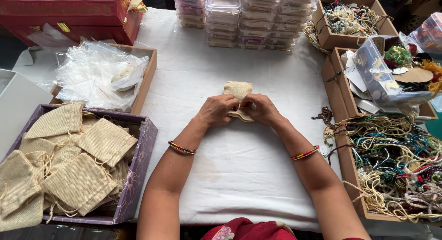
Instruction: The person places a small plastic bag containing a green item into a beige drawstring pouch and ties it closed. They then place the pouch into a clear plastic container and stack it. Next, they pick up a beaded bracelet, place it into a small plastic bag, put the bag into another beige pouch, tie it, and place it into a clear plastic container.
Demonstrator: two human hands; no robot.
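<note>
Both hands, left hand (pixel 216 111) and right hand (pixel 262 109), pinch one small burlap pouch (pixel 238 90) at its mouth, fingers closed, while a boxful of burlap pouches (pixel 69 161) waits alongside.

Coarse, matt burlap on the small pouch (pixel 238 93) pinched between the left hand (pixel 215 110) and right hand (pixel 263 109), same rough weave as the heap of pouches (pixel 69 161) in the glossy purple cardboard box (pixel 138 175). White tablecloth (pixel 239 166) looks soft, matt cotton, lightly creased. Crinkly clear plastic bags (pixel 99 76) gleam in a plain brown cardboard tray (pixel 149 69). Stacked clear plastic containers (pixel 244 19) shine hard and smooth. Shiny beaded necklaces (pixel 391 161) glint, tangled in another cardboard tray (pixel 352 175).
</note>
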